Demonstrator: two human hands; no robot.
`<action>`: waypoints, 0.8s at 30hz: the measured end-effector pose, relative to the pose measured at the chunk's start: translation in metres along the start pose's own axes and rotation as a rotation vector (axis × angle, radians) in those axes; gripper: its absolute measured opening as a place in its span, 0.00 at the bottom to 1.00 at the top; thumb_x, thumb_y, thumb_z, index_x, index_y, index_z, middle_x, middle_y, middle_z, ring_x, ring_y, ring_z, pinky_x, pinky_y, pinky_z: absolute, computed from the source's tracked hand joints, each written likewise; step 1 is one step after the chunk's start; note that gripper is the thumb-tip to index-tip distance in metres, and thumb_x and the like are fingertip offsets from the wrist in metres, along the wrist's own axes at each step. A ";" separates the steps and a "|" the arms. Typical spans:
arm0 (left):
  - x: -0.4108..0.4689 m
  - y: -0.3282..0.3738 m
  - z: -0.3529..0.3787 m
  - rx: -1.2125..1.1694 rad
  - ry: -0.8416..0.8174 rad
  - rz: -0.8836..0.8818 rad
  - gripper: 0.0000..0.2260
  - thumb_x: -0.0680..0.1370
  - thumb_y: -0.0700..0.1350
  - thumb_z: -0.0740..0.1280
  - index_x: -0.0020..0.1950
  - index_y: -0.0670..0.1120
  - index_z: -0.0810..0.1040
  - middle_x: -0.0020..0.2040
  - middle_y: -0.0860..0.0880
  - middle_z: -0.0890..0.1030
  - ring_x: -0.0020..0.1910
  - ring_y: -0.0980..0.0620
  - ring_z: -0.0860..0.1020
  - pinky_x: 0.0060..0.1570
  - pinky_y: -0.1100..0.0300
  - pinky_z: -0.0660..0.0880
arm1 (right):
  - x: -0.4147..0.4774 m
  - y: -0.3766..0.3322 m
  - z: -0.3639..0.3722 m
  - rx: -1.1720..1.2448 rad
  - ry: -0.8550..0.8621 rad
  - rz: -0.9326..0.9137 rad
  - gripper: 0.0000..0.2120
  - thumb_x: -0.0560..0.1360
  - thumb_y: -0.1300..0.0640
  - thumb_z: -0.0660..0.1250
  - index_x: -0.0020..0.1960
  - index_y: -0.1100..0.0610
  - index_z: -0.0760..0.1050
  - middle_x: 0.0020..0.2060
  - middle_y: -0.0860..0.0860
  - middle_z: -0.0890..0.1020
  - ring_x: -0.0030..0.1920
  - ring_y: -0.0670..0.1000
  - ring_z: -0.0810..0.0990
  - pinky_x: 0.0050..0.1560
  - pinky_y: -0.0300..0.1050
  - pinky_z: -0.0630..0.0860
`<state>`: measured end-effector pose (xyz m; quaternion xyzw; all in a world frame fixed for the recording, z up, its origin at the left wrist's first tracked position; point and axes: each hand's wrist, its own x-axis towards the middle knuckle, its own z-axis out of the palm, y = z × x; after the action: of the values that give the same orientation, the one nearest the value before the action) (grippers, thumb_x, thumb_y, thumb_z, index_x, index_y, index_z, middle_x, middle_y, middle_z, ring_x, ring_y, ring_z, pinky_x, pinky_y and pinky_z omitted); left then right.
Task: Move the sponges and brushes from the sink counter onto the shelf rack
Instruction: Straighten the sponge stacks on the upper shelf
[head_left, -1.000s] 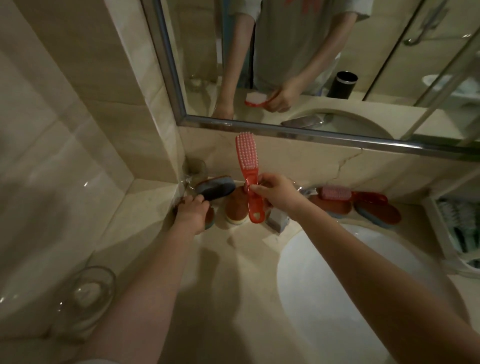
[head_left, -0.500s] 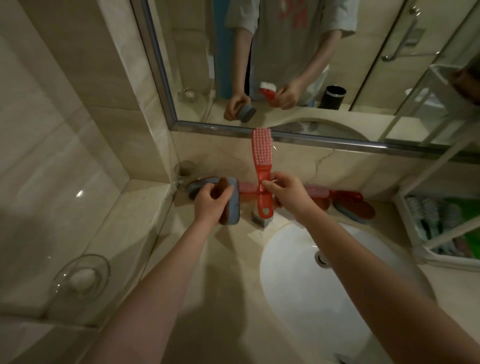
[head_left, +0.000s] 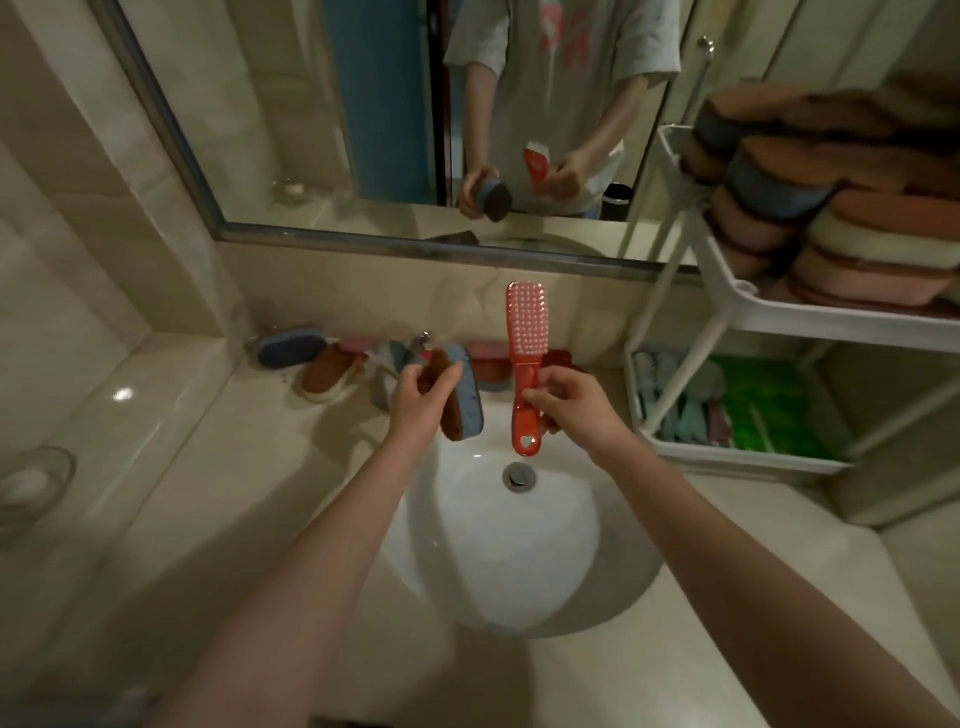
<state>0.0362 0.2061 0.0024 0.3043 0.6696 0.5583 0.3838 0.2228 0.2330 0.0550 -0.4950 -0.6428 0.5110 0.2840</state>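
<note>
My right hand (head_left: 569, 402) grips the handle of a red brush (head_left: 525, 358), held upright with its pale bristles facing me, above the sink. My left hand (head_left: 423, 397) holds a blue and brown sponge (head_left: 462, 397) on edge beside it. More sponges lie along the counter's back edge: a blue one (head_left: 288, 347) and a brown and white one (head_left: 330, 375) at the left, others partly hidden behind my hands. The white shelf rack (head_left: 727, 280) stands at the right, its upper tier stacked with several sponges (head_left: 831, 208).
The white sink basin (head_left: 498, 545) with its drain (head_left: 518, 475) lies below my hands. A tap (head_left: 400, 358) stands behind the left hand. A glass soap dish (head_left: 31, 483) sits far left. The rack's lower tier (head_left: 737, 452) holds brushes and green items. A mirror hangs above.
My left hand picked the blue and brown sponge off the counter's back left. Both hands then moved right and toward me, over the sink, with the rack coming into view.
</note>
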 end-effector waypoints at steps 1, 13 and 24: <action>-0.011 -0.001 0.014 0.008 0.001 0.008 0.15 0.73 0.53 0.71 0.51 0.45 0.73 0.45 0.51 0.76 0.45 0.54 0.76 0.45 0.62 0.71 | -0.007 0.008 -0.015 0.009 -0.014 0.002 0.02 0.75 0.65 0.67 0.45 0.61 0.75 0.32 0.53 0.78 0.25 0.43 0.76 0.25 0.34 0.71; -0.088 -0.005 0.157 0.161 -0.130 -0.016 0.17 0.72 0.53 0.71 0.50 0.45 0.69 0.50 0.46 0.76 0.47 0.50 0.75 0.44 0.60 0.72 | -0.060 0.094 -0.150 0.192 0.016 0.054 0.10 0.75 0.71 0.65 0.40 0.58 0.75 0.24 0.44 0.81 0.25 0.40 0.78 0.28 0.31 0.75; -0.120 -0.017 0.238 0.270 -0.387 0.045 0.18 0.64 0.61 0.70 0.41 0.52 0.68 0.45 0.45 0.79 0.47 0.46 0.79 0.49 0.48 0.75 | -0.070 0.155 -0.219 0.251 0.331 0.146 0.03 0.76 0.66 0.65 0.48 0.60 0.76 0.34 0.51 0.78 0.30 0.42 0.77 0.31 0.34 0.73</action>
<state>0.3018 0.2250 -0.0127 0.4691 0.6452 0.4036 0.4481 0.4916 0.2486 -0.0117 -0.5781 -0.4814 0.5180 0.4071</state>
